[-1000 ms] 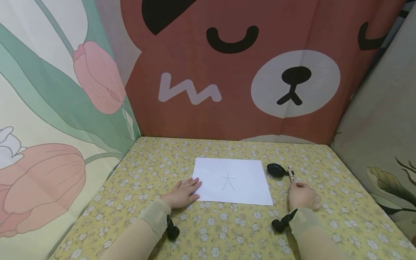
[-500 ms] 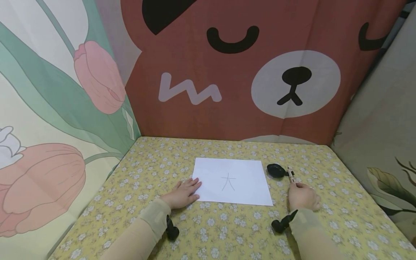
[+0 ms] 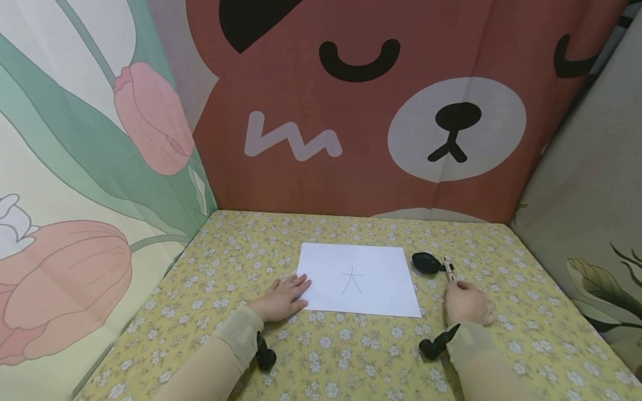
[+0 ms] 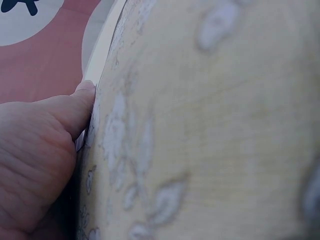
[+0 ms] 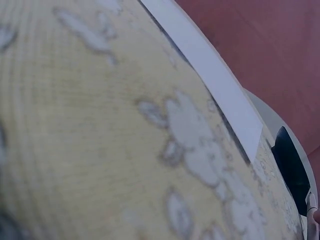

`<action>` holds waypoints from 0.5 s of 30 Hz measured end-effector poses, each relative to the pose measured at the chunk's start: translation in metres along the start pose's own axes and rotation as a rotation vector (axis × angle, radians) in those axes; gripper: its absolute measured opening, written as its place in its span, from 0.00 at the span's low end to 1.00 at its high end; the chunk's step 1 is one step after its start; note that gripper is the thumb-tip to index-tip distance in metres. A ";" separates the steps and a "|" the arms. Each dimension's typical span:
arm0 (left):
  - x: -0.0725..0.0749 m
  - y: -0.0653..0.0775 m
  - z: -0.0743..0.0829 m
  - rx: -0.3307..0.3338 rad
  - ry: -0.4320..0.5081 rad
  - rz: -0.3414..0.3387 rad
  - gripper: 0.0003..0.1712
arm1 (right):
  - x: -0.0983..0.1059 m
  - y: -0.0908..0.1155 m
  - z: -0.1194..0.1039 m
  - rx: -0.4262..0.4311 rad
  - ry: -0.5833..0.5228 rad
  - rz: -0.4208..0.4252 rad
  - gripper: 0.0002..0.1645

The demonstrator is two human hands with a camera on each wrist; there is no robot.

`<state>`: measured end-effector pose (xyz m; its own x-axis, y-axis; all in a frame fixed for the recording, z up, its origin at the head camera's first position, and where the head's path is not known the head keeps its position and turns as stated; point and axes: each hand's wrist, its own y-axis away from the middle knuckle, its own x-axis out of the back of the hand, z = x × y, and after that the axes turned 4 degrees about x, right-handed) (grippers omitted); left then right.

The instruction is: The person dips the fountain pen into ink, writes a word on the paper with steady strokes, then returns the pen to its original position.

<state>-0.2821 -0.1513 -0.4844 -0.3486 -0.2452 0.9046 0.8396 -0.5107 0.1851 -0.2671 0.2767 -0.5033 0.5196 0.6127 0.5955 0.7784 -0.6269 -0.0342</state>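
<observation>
A white sheet of paper [image 3: 381,284] lies on the table, with a thin dark figure like the character 大 drawn in its left half. My left hand [image 3: 281,298] rests flat at the sheet's left edge, fingers spread and fingertips on the paper; its thumb [image 4: 82,102] shows by the edge in the left wrist view. Right of the sheet, my right hand [image 3: 466,302] holds the near end of a slim pale pink pen [image 3: 449,269] low over the table. The pen's far part overlaps the short handle of a small black dish [image 3: 425,263]. Most right-hand fingers are hidden beneath the hand.
A yellow flowered cloth [image 3: 341,356] covers the table. Behind it hangs a brown bear-print curtain [image 3: 301,189], with a tulip-print curtain [image 3: 60,167] at the left and a greyish one [image 3: 592,184] at the right. Black wrist devices sit at both cuffs.
</observation>
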 end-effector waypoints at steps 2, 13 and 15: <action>0.000 0.001 0.000 -0.001 0.005 0.001 0.35 | 0.000 0.001 -0.001 0.005 -0.005 0.006 0.33; -0.001 0.002 -0.002 0.012 0.004 0.004 0.35 | -0.005 0.001 0.001 -0.012 -0.040 0.030 0.40; -0.002 0.002 -0.002 0.014 0.006 0.005 0.35 | -0.004 0.002 0.001 -0.014 -0.044 0.021 0.41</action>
<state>-0.2810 -0.1539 -0.4864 -0.3471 -0.2523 0.9033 0.8469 -0.4980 0.1863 -0.2676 0.2737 -0.5067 0.5507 0.6201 0.5587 0.7627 -0.6459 -0.0350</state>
